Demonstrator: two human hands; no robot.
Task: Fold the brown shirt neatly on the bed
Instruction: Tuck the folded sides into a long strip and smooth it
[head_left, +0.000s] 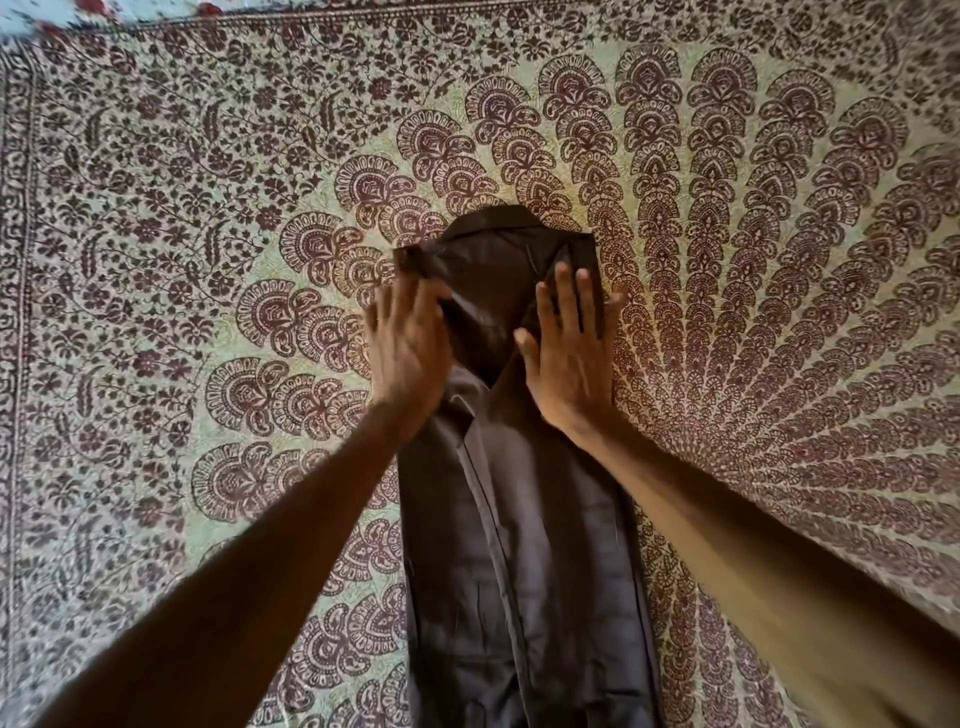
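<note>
The brown shirt lay flat on the patterned bedspread as a narrow strip, both sides already turned inward. Its long axis ran straight away from the person, collar at the far end, just beyond the fingertips, hem toward the body and out of view.

The left hand rested with fingers spread and flat on the strip's left upper edge; it gripped nothing. The right hand lay the same way on the right upper edge, fingers extended and ungripped. Both hands stood level with each other, equally near the collar. The bulk of the strip lay behind the wrists, between the forearms.

The coming lengthwise fold therefore appeared to depend on reaching back toward the hem.
</note>
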